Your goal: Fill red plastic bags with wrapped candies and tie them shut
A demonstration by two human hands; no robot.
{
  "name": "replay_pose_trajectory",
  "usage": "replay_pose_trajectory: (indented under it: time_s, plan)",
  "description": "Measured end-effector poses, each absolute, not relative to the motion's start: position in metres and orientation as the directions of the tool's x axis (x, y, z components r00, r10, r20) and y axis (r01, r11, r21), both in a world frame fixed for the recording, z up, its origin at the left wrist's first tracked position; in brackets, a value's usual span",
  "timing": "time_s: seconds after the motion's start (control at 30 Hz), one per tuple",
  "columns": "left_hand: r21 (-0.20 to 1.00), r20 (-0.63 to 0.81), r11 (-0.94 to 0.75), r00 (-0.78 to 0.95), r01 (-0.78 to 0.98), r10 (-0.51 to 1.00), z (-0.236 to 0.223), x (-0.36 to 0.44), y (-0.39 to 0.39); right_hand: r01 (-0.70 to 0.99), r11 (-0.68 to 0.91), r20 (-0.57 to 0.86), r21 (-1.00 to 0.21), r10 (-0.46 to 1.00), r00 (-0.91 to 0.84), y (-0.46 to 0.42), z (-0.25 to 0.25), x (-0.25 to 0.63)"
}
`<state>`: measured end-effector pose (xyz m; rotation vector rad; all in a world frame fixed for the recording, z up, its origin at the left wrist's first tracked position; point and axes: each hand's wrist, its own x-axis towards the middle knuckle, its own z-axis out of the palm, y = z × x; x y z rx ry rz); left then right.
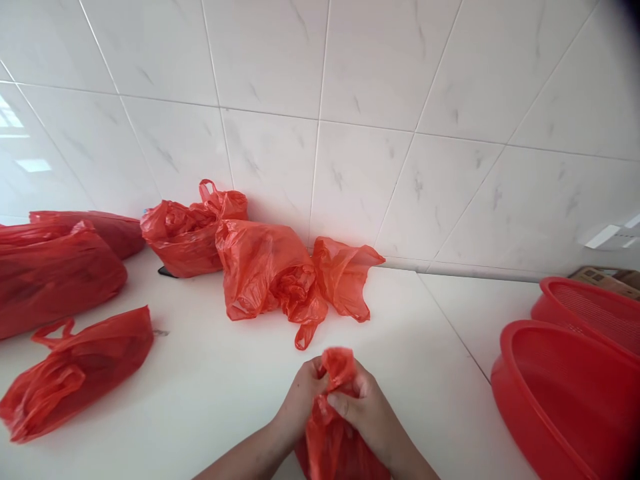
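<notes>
Close in front of me is a red plastic bag [333, 437], its lower part cut off by the bottom edge of the view. Both hands grip its gathered neck, and a crumpled top sticks up between them. My left hand [306, 393] pinches the neck from the left side, its fingertips partly hidden by the plastic. My right hand [363, 407] is closed on the same neck from the right, thumb pressed across the front. What the bag contains does not show.
Crumpled red bags [267, 270] lie along the tiled wall [370, 180]. Fuller red bags [60, 280] are at the left, with a tied one [85, 373] nearer me. Red plastic baskets [565, 400] stand at the right on the white tabletop [210, 373], which has a seam.
</notes>
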<state>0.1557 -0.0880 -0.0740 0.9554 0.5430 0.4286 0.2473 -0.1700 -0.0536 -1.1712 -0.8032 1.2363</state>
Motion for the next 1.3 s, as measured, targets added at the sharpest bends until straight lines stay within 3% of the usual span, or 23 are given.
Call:
replay_pose_trajectory:
  time_s: [0.07,0.17,0.23,0.33,0.4,0.5,0.57,0.7,0.83,1.03,1.17,1.3]
  plan:
    - [0.869,-0.226,0.485,0.790,-0.101,0.570,-0.074,0.155,-0.089,-0.316,-0.039,-0.138,-0.948,0.945,0.298,-0.167,-0.061,0.251]
    - [0.888,-0.182,0.445,0.800,-0.116,0.571,-0.074,0.151,-0.091,-0.534,-0.028,-0.237,-0.845,0.915,0.325,-0.164,-0.070,0.259]
    - [0.937,-0.098,0.328,0.806,-0.123,0.583,-0.075,0.146,-0.093,-0.609,0.004,-0.265,-0.793,0.898,0.351,-0.163,-0.073,0.263]
    - [0.990,0.036,0.094,0.822,-0.109,0.568,-0.078,0.143,-0.099,-0.532,0.001,-0.274,-0.847,0.856,0.439,-0.162,-0.074,0.263]
    - [0.992,0.068,0.049,0.821,-0.116,0.568,-0.080,0.144,-0.102,-0.399,-0.041,-0.258,-0.916,0.822,0.507,-0.161,-0.073,0.261]
    - [0.975,-0.003,0.186,0.823,-0.125,0.568,-0.078,0.147,-0.103,-0.255,-0.077,-0.202,-0.964,0.836,0.510,-0.162,-0.072,0.257]
    - [0.952,-0.064,0.285,0.835,-0.113,0.546,-0.073,0.148,-0.101,-0.250,-0.059,-0.165,-0.966,0.887,0.431,-0.164,-0.070,0.256]
    - [0.935,-0.099,0.334,0.815,-0.121,0.572,-0.062,0.147,-0.095,-0.392,0.029,-0.090,-0.919,0.955,0.282,-0.169,-0.065,0.258]
    - [0.864,-0.124,0.479,0.857,-0.154,0.500,-0.059,0.147,-0.092,-0.560,0.031,-0.119,-0.828,0.966,0.231,-0.172,-0.067,0.264]
    - [0.776,-0.219,0.586,0.772,-0.234,0.597,-0.071,0.148,-0.085,-0.268,-0.039,-0.104,-0.963,0.967,0.234,-0.174,-0.068,0.274]
    - [0.805,-0.122,0.529,0.797,-0.269,0.591,-0.070,0.146,-0.087,0.035,-0.119,-0.095,-0.992,0.911,0.402,-0.172,-0.063,0.269]
    - [0.907,-0.019,0.361,0.835,-0.216,0.550,-0.067,0.145,-0.093,0.263,-0.201,-0.025,-0.944,0.836,0.547,-0.170,-0.069,0.269]
